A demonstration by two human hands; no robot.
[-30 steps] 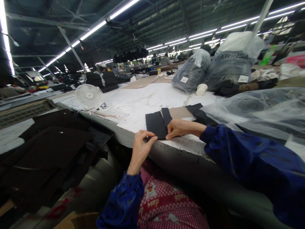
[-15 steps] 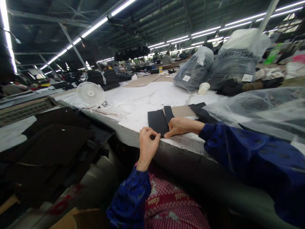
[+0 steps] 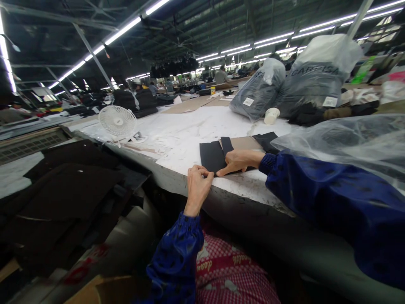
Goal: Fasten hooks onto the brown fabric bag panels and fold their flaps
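A flat black panel (image 3: 211,154), like fabric or leather, lies at the front edge of the white-topped table (image 3: 177,139). My left hand (image 3: 198,185) pinches the panel's near edge between thumb and fingers. Close beside it, my right hand (image 3: 238,161) presses down at the panel's near right corner, its thumb towards my left fingertips. The fingers of that hand are curled and partly hidden, with a narrow black strip (image 3: 227,144) just beyond them. A tan board (image 3: 245,143) sits to the right of the strip, with more black pieces (image 3: 267,140) past it.
A small white fan (image 3: 117,121) stands at the table's left edge. Filled plastic bags (image 3: 259,90) and a paper cup (image 3: 271,115) stand at the back right. Clear plastic sheeting (image 3: 344,137) spreads near my right sleeve. Dark cut pieces (image 3: 72,194) are piled below on the left.
The view has shifted slightly. Both hands stay at the panel's near edge, the left still pinching; my right hand lies a little flatter along the panel.
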